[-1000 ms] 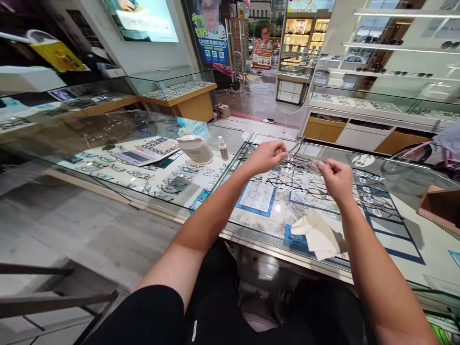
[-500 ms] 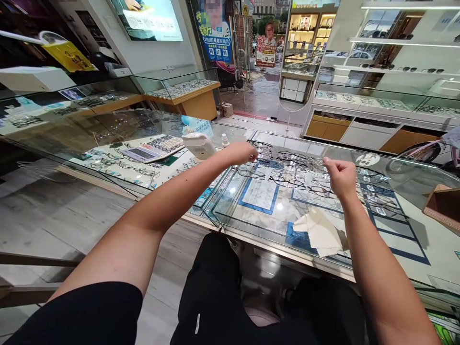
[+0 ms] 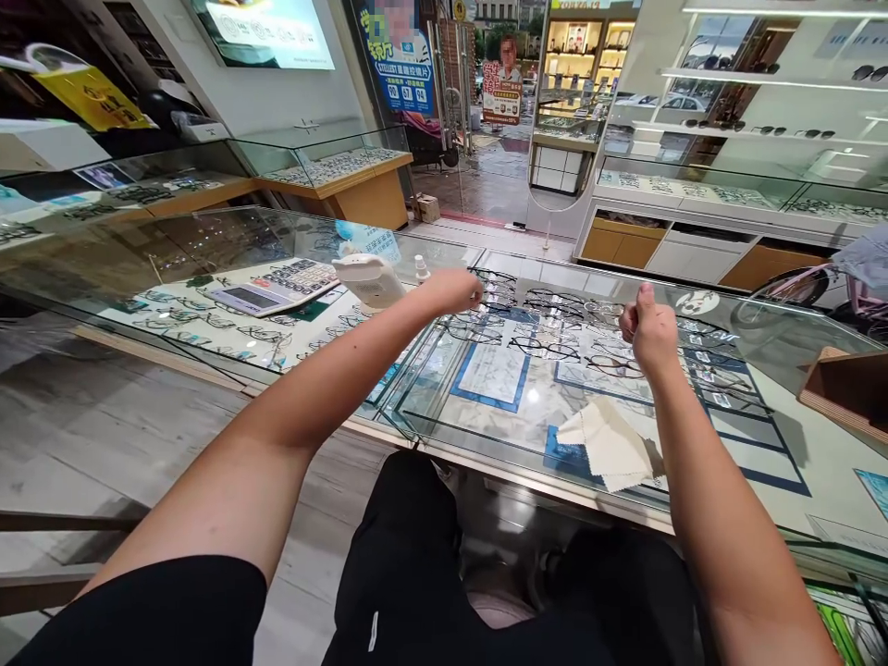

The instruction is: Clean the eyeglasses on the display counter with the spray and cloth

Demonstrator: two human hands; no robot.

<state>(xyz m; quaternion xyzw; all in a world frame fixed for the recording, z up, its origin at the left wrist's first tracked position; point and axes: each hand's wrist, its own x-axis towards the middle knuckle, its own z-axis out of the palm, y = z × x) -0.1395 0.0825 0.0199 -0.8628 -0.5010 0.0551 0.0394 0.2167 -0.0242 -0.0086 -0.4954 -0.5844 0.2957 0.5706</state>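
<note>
My left hand (image 3: 454,290) is closed at the back left of the rows of eyeglasses, beside a pair of dark-framed glasses (image 3: 496,277). Its fingertips are turned away, so whatever they hold is hidden. My right hand (image 3: 652,331) makes a loose fist with the thumb raised, just right of a thin-framed pair of glasses (image 3: 602,313); nothing shows in it. Between my hands, several pairs of eyeglasses (image 3: 545,349) lie in rows on the glass counter (image 3: 486,427). A cream cleaning cloth (image 3: 610,449) rests near the front edge, partly over a blue packet (image 3: 565,451).
Left of my forearm are a calculator (image 3: 274,287), a white device (image 3: 370,279) and a small white bottle (image 3: 421,267). More frames (image 3: 721,375) lie beyond my right wrist. A brown wooden box (image 3: 850,393) stands at the right edge.
My right thumb has lifted off the curled fingers and points up, where before thumb and fingers were pressed together. My left hand stays at the same glasses. The view has shifted slightly.
</note>
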